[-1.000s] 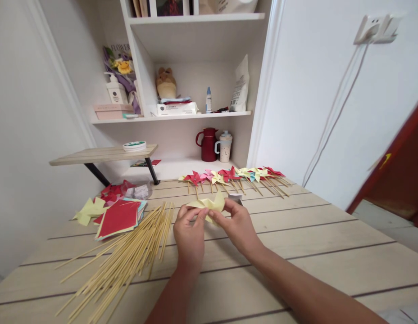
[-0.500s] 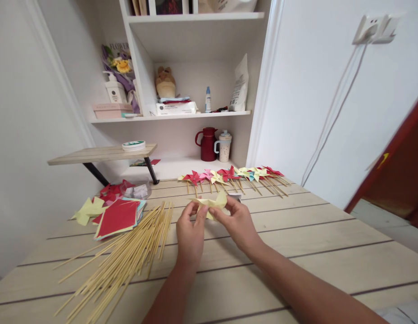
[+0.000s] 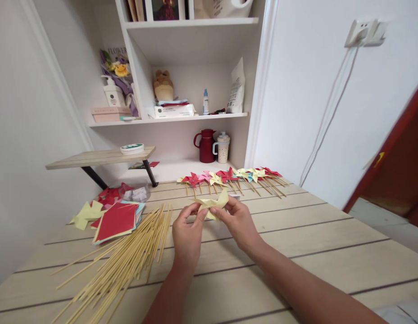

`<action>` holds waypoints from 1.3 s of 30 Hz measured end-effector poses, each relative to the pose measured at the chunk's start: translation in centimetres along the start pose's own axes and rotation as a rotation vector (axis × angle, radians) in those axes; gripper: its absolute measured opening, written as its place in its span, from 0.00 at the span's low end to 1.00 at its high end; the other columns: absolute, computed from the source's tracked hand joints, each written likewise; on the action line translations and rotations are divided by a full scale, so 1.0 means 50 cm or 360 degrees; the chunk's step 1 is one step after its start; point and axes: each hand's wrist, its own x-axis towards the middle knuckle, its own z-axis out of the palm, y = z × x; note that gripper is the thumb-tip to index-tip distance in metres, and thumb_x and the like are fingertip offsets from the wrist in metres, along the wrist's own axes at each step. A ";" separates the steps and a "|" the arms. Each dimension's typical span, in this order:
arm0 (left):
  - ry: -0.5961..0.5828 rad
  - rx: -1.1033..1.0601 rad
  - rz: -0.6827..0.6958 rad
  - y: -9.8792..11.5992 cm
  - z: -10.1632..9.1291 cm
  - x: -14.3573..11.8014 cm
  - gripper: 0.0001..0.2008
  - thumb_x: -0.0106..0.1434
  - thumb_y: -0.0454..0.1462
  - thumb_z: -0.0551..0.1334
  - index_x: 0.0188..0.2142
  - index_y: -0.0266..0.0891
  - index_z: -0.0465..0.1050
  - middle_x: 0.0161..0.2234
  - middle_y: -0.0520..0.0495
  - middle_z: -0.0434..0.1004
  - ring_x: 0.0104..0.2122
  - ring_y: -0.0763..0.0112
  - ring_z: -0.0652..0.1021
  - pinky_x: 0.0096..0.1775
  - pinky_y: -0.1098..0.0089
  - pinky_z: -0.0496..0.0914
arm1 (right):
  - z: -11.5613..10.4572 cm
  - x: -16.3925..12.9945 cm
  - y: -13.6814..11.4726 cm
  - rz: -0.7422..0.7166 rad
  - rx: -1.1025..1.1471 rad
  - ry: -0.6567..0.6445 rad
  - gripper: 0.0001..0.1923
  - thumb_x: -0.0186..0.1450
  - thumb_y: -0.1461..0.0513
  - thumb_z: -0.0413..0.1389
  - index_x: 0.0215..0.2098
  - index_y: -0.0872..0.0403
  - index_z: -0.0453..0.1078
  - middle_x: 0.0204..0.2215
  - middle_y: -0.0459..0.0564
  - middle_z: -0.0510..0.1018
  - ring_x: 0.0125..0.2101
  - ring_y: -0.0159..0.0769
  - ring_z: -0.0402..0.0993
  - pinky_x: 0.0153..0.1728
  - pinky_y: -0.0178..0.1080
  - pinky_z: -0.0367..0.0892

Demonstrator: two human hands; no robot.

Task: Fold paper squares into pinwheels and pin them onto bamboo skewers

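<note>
A pale yellow paper pinwheel is held just above the table between both hands. My left hand pinches its left side, with the thumb in front and fingers behind. On the right, my right hand is closed on the other side of it, thumb near the centre. Some of the fingertips are hidden behind the paper. A heap of thin wooden sticks lies to the left of my hands. Beyond them, a row of finished pinwheels on sticks in red, pink, yellow and blue lies along the far edge.
Stacked square papers, red on top, lie at the left beside a loose yellow pinwheel. A clear plastic box is near a small raised wooden stand. A dark red jug and a cup stand on the shelf unit behind.
The view has shifted slightly. Both hands keep hold of the yellow pinwheel in almost the same place, and its right blade stands a touch higher.
</note>
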 end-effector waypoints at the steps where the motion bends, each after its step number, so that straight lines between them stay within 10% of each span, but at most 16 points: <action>1: -0.0007 0.0032 0.0026 0.001 0.000 0.000 0.09 0.54 0.40 0.70 0.34 0.39 0.82 0.33 0.46 0.83 0.36 0.63 0.79 0.42 0.66 0.71 | 0.000 0.000 0.000 -0.0006 -0.0014 -0.0003 0.13 0.58 0.54 0.65 0.39 0.50 0.77 0.39 0.51 0.84 0.41 0.44 0.78 0.46 0.45 0.71; 31: -0.0043 0.0142 0.0051 -0.003 -0.002 -0.004 0.07 0.56 0.40 0.68 0.30 0.38 0.80 0.28 0.49 0.80 0.32 0.67 0.77 0.36 0.69 0.69 | -0.004 -0.002 0.006 -0.0030 -0.0113 -0.0001 0.09 0.58 0.57 0.66 0.33 0.52 0.77 0.32 0.47 0.83 0.35 0.39 0.77 0.39 0.40 0.70; 35: -0.0024 0.0304 0.0300 -0.004 -0.002 -0.009 0.06 0.59 0.38 0.67 0.27 0.40 0.79 0.27 0.51 0.79 0.31 0.67 0.77 0.37 0.68 0.69 | -0.005 -0.008 -0.005 -0.0182 -0.0246 0.0049 0.07 0.60 0.59 0.65 0.27 0.52 0.74 0.26 0.44 0.79 0.31 0.37 0.74 0.35 0.38 0.68; 39: 0.0067 0.0484 0.1005 -0.004 -0.007 -0.015 0.03 0.62 0.33 0.65 0.33 0.42 0.79 0.31 0.51 0.81 0.35 0.68 0.78 0.42 0.66 0.69 | -0.009 -0.017 -0.007 -0.0516 -0.0415 0.0161 0.05 0.61 0.61 0.64 0.29 0.51 0.73 0.28 0.46 0.78 0.33 0.38 0.74 0.37 0.40 0.66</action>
